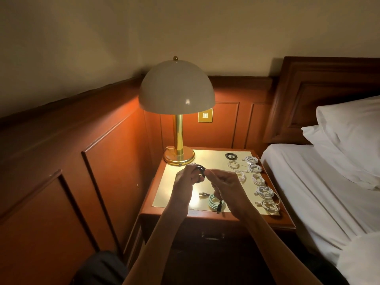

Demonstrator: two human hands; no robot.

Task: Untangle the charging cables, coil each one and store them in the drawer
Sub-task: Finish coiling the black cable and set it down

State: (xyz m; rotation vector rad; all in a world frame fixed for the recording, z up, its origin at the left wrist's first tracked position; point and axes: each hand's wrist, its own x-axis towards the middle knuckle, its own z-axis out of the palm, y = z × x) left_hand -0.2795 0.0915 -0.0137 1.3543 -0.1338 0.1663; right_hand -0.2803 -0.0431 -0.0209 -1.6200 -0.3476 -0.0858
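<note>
My left hand [183, 179] pinches the black coil [200, 171] above the counter [174, 194], my right hand [224, 182] feeds its tail from 3 o'clock — slack grip, and loops spring apart.

The counter [176, 211] carries a brass lamp [178, 155] beyond the fingers [193, 165], a mint coiled cable [214, 201] beneath them, and white coils [258, 178] to their right.
</note>
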